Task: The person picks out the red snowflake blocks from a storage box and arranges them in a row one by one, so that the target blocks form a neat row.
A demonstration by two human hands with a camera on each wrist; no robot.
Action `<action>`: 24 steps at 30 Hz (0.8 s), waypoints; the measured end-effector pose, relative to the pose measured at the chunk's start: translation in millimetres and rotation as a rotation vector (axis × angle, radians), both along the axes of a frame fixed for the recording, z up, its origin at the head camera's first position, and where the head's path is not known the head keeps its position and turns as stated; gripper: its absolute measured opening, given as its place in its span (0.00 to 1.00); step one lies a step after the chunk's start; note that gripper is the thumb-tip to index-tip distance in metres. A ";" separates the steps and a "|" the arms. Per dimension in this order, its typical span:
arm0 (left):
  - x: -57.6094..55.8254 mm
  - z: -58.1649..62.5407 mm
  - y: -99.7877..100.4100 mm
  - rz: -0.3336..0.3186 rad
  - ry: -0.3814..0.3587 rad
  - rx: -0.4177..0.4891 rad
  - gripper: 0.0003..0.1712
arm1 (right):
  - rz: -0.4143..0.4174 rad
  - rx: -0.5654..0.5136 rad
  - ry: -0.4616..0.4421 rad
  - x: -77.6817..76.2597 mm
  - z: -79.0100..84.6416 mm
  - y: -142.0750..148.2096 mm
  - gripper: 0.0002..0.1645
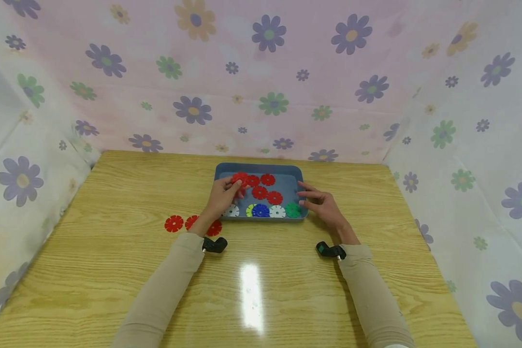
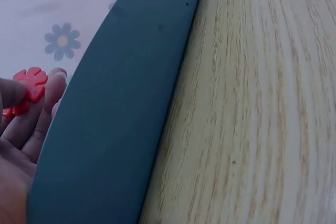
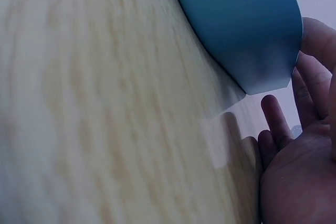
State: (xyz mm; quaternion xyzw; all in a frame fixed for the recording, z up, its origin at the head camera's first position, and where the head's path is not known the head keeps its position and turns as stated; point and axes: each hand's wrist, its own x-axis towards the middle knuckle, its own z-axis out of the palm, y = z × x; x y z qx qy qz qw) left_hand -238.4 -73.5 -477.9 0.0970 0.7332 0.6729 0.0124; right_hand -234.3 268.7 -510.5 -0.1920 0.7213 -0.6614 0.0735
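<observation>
My left hand [image 1: 221, 199] is over the left part of a blue-grey tray [image 1: 261, 168] and pinches red notched plastic discs [image 1: 240, 179] between thumb and fingers. In the left wrist view, the tray's side wall partly hides that hand, and a red disc [image 2: 34, 83] shows by the thumb. Several more red discs [image 1: 268, 180] lie inside the tray. Along its near side are white, yellow, blue [image 1: 260, 210] and green [image 1: 293, 210] ones. At the tray's right rim my right hand [image 1: 326, 205] has its fingers extended, fingertips right at the edge.
Three red discs [image 1: 174, 224] lie on the wooden table [image 1: 287, 285] left of the tray, partly behind my left wrist. Flower-patterned cloth [image 1: 243, 82] stands behind the table and along both sides.
</observation>
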 end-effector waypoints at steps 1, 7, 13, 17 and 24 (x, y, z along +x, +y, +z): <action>0.5 0.8 0.1 -0.001 0.002 0.008 0.17 | 0.001 -0.002 0.000 0.0 0.1 0.0 0.23; 4.8 7.0 -0.9 -0.028 -0.023 0.048 0.19 | 0.002 -0.008 -0.003 0.5 0.8 -0.3 0.23; 18.4 14.9 -6.1 -0.092 -0.088 0.037 0.20 | 0.009 -0.007 0.002 0.6 1.3 -0.8 0.23; 30.3 18.4 -10.0 -0.102 -0.123 0.024 0.19 | 0.011 0.003 0.012 1.2 1.3 -0.6 0.23; 49.3 19.0 -17.8 -0.122 -0.136 0.015 0.19 | 0.007 0.010 0.009 1.4 2.2 -0.7 0.23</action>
